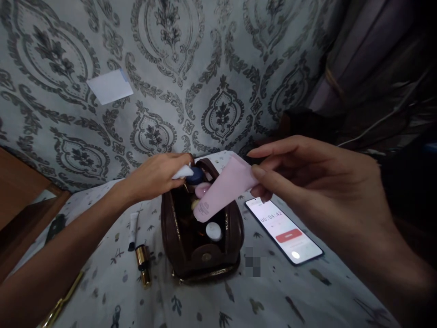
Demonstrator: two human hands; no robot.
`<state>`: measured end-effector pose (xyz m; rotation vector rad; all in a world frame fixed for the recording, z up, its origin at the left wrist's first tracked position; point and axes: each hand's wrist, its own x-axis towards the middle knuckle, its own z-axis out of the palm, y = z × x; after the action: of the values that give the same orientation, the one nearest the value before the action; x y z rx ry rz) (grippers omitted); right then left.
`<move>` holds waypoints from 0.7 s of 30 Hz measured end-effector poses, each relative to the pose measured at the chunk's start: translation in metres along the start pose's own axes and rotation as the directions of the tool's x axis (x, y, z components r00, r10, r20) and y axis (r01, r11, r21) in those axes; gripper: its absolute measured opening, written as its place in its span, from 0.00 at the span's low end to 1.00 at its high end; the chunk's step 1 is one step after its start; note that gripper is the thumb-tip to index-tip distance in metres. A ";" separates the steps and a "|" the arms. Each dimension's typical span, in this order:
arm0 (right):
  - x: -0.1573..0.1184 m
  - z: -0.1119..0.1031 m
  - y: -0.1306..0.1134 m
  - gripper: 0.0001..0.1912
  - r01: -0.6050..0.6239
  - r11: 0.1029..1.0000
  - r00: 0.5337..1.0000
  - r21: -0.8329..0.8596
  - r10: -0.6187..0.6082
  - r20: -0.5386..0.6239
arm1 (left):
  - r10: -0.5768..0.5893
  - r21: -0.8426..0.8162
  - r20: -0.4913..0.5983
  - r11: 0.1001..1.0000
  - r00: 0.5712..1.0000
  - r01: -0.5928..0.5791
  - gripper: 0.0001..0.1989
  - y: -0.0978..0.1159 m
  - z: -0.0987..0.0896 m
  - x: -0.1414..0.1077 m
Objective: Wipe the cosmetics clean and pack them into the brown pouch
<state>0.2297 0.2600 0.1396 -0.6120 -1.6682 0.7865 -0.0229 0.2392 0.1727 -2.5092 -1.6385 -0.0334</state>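
Observation:
A pale pink squeeze tube (223,189) slants over the open brown makeup bag (203,264). My right hand (307,177) pinches its flat crimped end between thumb and fingers. At the bag's far left rim, my left hand (160,177) is closed on a small white object (183,171), whose kind I cannot make out. Right beside those fingertips is a round dark blue lid (194,176). Inside the bag I see a pink rounded item (202,189) and a white round cap (214,231). The tube covers part of the contents, and the bag's depth is dark.
A lit phone (283,230) showing a timer lies right of the bag. To the left are a small white tube (133,228) with a dark cap and a gold bottle (142,264). Patterned wallpaper (164,82) rises behind the printed sheet (191,303).

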 end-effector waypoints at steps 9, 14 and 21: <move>0.022 0.021 0.013 0.03 0.055 0.998 0.998 0.012 -0.055 -0.025 | -0.139 0.036 -0.178 0.988 0.974 0.148 0.06 0.005 -0.017 -0.010; 0.035 0.041 0.031 0.06 0.051 0.993 0.996 -0.102 -0.043 0.080 | -0.173 0.059 -0.199 0.980 0.964 0.188 0.06 0.011 -0.019 -0.008; 0.041 0.062 0.043 0.09 0.048 0.987 0.965 -0.156 -0.006 0.263 | -0.224 0.072 -0.182 0.968 0.957 0.241 0.07 0.009 -0.020 -0.008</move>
<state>0.1594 0.3073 0.1237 -0.6155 -1.9932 0.7414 -0.0168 0.2257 0.1904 -2.1665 -1.8075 -0.1902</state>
